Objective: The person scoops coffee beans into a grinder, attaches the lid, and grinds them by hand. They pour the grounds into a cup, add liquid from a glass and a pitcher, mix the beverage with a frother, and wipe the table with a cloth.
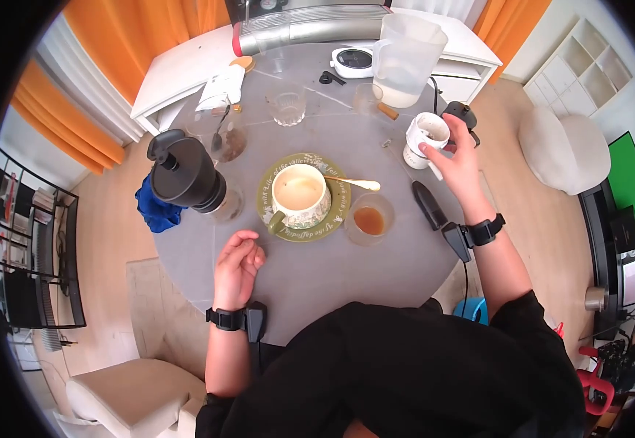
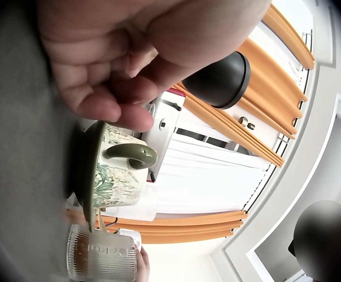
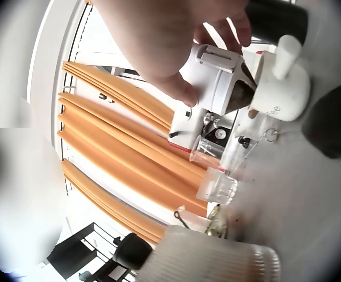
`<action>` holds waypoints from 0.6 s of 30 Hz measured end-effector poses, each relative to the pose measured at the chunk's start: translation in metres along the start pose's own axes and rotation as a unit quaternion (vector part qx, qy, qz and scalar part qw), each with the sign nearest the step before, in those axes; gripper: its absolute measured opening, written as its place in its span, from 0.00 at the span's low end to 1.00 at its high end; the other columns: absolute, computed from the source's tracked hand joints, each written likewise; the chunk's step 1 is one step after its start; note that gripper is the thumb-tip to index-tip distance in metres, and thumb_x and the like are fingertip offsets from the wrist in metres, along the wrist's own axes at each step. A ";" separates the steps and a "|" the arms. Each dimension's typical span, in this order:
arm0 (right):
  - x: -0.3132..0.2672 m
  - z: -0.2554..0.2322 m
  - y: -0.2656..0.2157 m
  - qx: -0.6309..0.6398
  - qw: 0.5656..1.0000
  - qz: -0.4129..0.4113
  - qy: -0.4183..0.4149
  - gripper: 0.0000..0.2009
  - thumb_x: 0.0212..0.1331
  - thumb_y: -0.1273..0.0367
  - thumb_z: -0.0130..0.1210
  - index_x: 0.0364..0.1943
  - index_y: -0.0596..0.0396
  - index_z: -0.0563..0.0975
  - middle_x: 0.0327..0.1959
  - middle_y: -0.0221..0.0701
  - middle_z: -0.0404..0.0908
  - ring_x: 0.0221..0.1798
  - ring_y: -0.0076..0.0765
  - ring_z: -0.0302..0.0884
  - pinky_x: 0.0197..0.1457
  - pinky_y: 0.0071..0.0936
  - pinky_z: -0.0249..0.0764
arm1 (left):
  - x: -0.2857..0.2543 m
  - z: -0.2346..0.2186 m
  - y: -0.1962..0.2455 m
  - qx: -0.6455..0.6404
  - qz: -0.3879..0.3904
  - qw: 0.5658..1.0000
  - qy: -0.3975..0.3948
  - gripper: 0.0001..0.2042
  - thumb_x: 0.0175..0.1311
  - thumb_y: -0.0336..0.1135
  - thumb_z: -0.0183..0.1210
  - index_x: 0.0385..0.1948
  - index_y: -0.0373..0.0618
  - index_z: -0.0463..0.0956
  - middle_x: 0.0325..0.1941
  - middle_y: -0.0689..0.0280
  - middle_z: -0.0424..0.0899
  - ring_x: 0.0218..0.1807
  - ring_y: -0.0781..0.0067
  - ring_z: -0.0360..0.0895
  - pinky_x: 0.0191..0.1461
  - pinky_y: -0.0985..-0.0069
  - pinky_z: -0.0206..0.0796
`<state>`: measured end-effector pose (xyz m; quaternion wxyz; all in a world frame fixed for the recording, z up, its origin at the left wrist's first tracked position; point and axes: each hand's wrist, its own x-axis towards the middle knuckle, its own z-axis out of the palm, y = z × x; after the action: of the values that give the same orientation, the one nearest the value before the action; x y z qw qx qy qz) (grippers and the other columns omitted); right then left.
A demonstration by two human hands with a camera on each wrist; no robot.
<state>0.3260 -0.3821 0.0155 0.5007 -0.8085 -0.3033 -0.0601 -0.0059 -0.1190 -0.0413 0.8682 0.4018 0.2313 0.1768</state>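
Note:
My right hand grips a white coffee dripper at its right side. In the right wrist view, the dripper's dark mesh cone points at the mouth of a small white pot with a stub handle. My left hand holds nothing, its fingers loosely curled near the table's front left. Beyond it, a floral cup containing pale liquid sits on a green lettered saucer, where a spoon also lies. To the cup's right stands a ribbed glass of brown liquid.
A black coffee grinder stands at left beside a blue cloth. Farther back are a clear tumbler, a plastic pitcher and a white scale. Near my right wrist lies a black handheld tool.

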 end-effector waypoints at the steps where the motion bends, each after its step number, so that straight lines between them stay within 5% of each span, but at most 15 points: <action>1: 0.000 0.001 0.002 -0.029 1.000 0.002 0.001 0.36 0.52 0.63 0.69 0.64 0.57 0.65 0.59 0.38 0.75 0.60 0.36 0.74 0.60 0.34 0.70 | -0.001 0.001 0.000 -0.001 0.002 1.000 0.005 0.06 0.70 0.27 0.49 0.43 0.39 0.72 0.22 0.73 0.65 0.28 0.79 0.63 0.37 0.79 0.59; 9: -0.019 0.002 0.003 -0.108 0.993 -0.014 0.050 0.36 0.51 0.64 0.69 0.63 0.60 0.65 0.61 0.42 0.72 0.63 0.44 0.71 0.62 0.39 0.70 | 0.001 0.000 -0.002 0.010 -0.003 1.000 -0.003 0.05 0.70 0.27 0.49 0.42 0.39 0.72 0.22 0.73 0.65 0.28 0.78 0.64 0.37 0.79 0.59; 11: -0.039 -0.008 -0.022 -0.262 0.944 -0.167 0.108 0.38 0.51 0.65 0.69 0.66 0.60 0.62 0.62 0.43 0.69 0.65 0.45 0.68 0.64 0.39 0.69 | 0.001 0.001 -0.001 0.013 0.001 1.000 -0.005 0.05 0.70 0.27 0.49 0.42 0.39 0.72 0.22 0.73 0.65 0.28 0.78 0.64 0.37 0.79 0.59; 12: -0.053 -0.007 -0.026 -0.261 0.944 -0.169 0.107 0.38 0.51 0.65 0.69 0.66 0.60 0.62 0.62 0.43 0.69 0.65 0.45 0.68 0.64 0.39 0.69 | 0.000 0.002 0.000 0.014 0.003 1.000 -0.007 0.05 0.70 0.27 0.49 0.41 0.39 0.72 0.22 0.73 0.65 0.28 0.78 0.64 0.37 0.79 0.59; 14: -0.084 -0.004 -0.033 -0.124 0.972 -0.142 -0.139 0.42 0.49 0.66 0.71 0.69 0.58 0.59 0.61 0.45 0.68 0.64 0.46 0.67 0.66 0.39 0.66 | -0.001 0.002 -0.001 0.014 0.005 1.000 -0.007 0.05 0.70 0.27 0.49 0.41 0.40 0.72 0.22 0.73 0.65 0.28 0.78 0.64 0.37 0.79 0.59; 18: -0.111 0.023 -0.041 0.041 0.971 -0.085 -0.221 0.46 0.45 0.65 0.74 0.69 0.58 0.58 0.62 0.45 0.67 0.62 0.48 0.68 0.65 0.39 0.67 | -0.003 0.006 0.001 0.050 0.020 0.998 -0.041 0.08 0.71 0.29 0.50 0.47 0.38 0.72 0.24 0.70 0.71 0.30 0.76 0.72 0.38 0.79 0.63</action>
<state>0.2082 -0.3973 -0.0086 0.4467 -0.7521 -0.4761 0.0908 -0.0053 -0.1237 -0.0362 0.8520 0.4561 0.1964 0.1656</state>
